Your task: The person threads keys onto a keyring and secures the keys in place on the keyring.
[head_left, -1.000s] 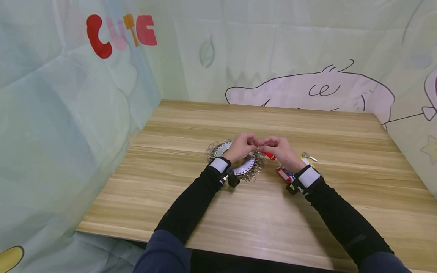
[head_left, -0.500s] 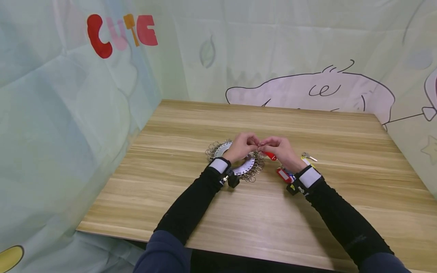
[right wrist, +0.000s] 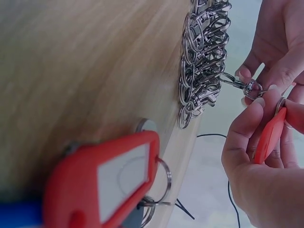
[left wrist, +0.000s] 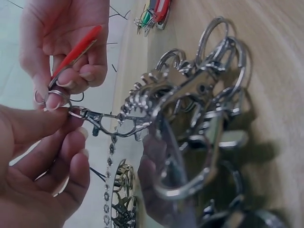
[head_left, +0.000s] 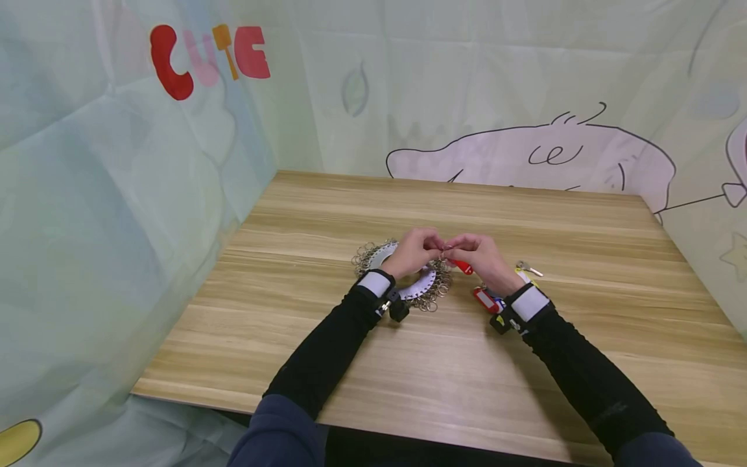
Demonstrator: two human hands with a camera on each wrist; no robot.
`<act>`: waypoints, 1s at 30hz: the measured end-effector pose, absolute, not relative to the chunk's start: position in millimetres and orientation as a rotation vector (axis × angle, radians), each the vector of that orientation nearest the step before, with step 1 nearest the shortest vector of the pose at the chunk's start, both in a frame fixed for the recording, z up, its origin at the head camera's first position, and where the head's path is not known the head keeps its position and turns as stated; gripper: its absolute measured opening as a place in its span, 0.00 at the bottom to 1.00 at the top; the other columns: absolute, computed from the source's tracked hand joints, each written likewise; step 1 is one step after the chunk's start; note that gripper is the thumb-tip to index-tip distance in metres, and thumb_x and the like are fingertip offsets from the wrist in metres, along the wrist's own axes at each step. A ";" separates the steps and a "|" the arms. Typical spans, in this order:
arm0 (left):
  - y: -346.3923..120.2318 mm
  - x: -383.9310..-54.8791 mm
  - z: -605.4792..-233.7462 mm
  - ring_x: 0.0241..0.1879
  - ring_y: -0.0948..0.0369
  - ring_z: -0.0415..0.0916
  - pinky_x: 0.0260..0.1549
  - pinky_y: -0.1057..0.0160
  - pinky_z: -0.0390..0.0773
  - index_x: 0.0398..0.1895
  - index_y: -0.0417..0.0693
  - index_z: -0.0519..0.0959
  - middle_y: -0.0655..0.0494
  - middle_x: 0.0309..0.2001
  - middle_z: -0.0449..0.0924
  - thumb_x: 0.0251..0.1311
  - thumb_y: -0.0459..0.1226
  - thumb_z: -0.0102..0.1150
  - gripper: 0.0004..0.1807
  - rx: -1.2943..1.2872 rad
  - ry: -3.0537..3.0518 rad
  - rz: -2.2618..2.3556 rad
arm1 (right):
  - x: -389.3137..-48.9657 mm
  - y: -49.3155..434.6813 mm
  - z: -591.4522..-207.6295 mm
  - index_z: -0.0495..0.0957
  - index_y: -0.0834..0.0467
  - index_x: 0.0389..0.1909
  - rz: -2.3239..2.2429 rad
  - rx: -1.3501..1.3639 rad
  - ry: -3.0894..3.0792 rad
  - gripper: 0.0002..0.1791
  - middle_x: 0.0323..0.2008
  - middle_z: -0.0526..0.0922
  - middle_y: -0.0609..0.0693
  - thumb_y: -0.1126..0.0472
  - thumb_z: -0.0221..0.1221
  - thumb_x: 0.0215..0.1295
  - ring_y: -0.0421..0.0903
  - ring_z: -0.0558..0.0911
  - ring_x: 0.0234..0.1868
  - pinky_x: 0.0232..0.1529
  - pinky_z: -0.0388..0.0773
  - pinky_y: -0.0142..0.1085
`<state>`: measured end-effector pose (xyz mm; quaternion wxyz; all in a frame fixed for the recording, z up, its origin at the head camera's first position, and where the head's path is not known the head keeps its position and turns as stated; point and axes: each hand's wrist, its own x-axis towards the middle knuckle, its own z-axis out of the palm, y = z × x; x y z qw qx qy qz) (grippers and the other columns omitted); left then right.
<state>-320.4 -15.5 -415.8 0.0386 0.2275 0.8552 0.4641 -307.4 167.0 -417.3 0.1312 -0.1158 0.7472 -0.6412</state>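
Observation:
A flat white ring-shaped holder (head_left: 423,285), hung all round with metal snap hooks, lies on the table. At its right edge my left hand (head_left: 412,251) pinches the split ring at the end of one snap hook (left wrist: 114,121), which stretches out from the holder. Right against those fingertips, my right hand (head_left: 481,261) pinches a red key tag (right wrist: 270,137) by its metal ring. The tag slants down toward the right palm. The fingertips of both hands meet and partly cover the rings.
By the right wrist lie another red key tag (head_left: 486,299) with a white label and a yellow tag (head_left: 523,275). A silver key (head_left: 530,268) rests just behind them. The wooden table (head_left: 362,363) ends at patterned cloth walls (head_left: 315,104) on the left and back.
Both hands stay in nearly the same place, fingertips together. The held red key tag has shifted very slightly to the right.

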 end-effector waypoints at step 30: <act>-13.3 -321.1 -417.7 0.32 0.55 0.80 0.28 0.74 0.73 0.37 0.36 0.82 0.44 0.33 0.85 0.56 0.28 0.60 0.07 0.613 2.676 1.464 | -309.3 186.4 -408.7 0.59 0.74 0.62 -1.963 -0.124 2.068 0.28 0.30 0.86 0.39 0.69 0.57 0.65 0.38 0.85 0.33 0.41 0.83 0.33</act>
